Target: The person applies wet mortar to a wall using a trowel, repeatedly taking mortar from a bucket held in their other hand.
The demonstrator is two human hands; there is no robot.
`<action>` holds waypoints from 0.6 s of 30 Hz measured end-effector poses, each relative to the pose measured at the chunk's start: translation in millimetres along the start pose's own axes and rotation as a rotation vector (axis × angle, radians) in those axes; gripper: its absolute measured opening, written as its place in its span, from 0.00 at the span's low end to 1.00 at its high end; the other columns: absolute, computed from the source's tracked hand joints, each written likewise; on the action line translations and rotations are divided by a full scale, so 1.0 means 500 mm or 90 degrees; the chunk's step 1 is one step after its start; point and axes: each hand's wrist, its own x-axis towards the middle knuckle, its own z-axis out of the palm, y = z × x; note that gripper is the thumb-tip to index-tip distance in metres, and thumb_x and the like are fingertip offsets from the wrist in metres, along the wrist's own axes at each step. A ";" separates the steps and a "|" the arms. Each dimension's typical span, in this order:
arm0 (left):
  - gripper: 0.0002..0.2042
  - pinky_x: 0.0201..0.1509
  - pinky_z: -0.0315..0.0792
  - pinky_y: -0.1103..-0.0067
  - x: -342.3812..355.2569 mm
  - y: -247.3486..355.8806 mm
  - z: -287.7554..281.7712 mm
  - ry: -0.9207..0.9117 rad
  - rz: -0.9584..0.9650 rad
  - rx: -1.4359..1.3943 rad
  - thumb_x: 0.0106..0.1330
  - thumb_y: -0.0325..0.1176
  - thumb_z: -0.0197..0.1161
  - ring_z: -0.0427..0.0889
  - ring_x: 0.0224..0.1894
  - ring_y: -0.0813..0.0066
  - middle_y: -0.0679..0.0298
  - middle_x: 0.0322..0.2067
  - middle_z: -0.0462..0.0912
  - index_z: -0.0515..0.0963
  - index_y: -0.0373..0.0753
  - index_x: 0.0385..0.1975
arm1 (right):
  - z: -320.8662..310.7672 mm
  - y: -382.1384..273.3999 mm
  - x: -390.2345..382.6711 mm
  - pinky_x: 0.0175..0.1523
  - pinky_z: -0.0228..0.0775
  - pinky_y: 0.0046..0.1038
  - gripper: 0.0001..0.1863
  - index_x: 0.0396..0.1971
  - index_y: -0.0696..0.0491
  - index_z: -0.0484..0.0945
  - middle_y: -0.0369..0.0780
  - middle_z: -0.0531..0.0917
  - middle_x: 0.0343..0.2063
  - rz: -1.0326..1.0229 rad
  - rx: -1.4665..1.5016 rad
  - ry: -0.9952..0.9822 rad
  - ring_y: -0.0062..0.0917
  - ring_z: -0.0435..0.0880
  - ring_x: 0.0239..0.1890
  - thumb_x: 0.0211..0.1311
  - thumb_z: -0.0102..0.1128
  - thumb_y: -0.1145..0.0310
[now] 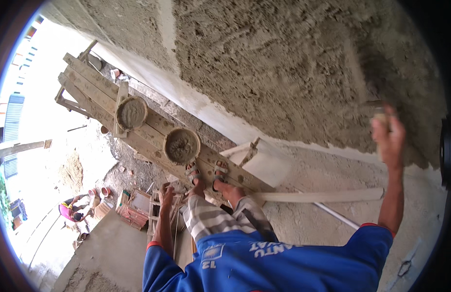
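Note:
My right hand [389, 135] grips a blurred trowel [378, 109] by its handle against the wet, rough grey plaster [264, 73] on the wall. My left hand [166, 193] hangs by my left side with fingers loosely bent and apart, nothing visible in it. My sandaled feet [219, 171] stand on a scaffold of wooden planks [91, 90]. Beside them is a round bucket of grey mortar [181, 146]; a second mortar bucket [131, 113] sits farther left on the planks.
A white board [323, 195] and a pole [337, 216] lie to the right of the planks. Down at lower left a co-worker [70, 208] bends beside buckets [105, 192], stacked reddish tiles [133, 211] and a ladder [155, 219]. A wooden beam [21, 147] juts in at far left.

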 end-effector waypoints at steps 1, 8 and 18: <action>0.18 0.38 0.76 0.75 -0.001 -0.023 -0.028 0.012 0.023 0.011 0.63 0.37 0.56 0.77 0.40 0.67 0.56 0.37 0.76 0.71 0.35 0.50 | -0.034 -0.048 -0.009 0.24 0.70 0.17 0.18 0.48 0.59 0.72 0.32 0.76 0.23 -0.021 0.005 0.027 0.12 0.73 0.23 0.62 0.57 0.64; 0.20 0.36 0.75 0.73 -0.045 -0.020 -0.031 0.021 -0.065 -0.077 0.63 0.37 0.57 0.77 0.40 0.68 0.57 0.38 0.76 0.69 0.35 0.52 | 0.200 0.115 -0.097 0.28 0.70 0.22 0.16 0.45 0.55 0.72 0.34 0.75 0.24 -0.017 0.170 -0.228 0.17 0.73 0.25 0.56 0.60 0.69; 0.18 0.24 0.72 0.79 -0.174 -0.052 -0.096 0.048 -0.139 -0.045 0.63 0.39 0.56 0.79 0.26 0.68 0.57 0.36 0.78 0.69 0.39 0.51 | 0.645 0.298 0.037 0.38 0.74 0.38 0.24 0.49 0.56 0.72 0.51 0.82 0.30 0.016 0.014 -0.216 0.41 0.83 0.34 0.54 0.61 0.61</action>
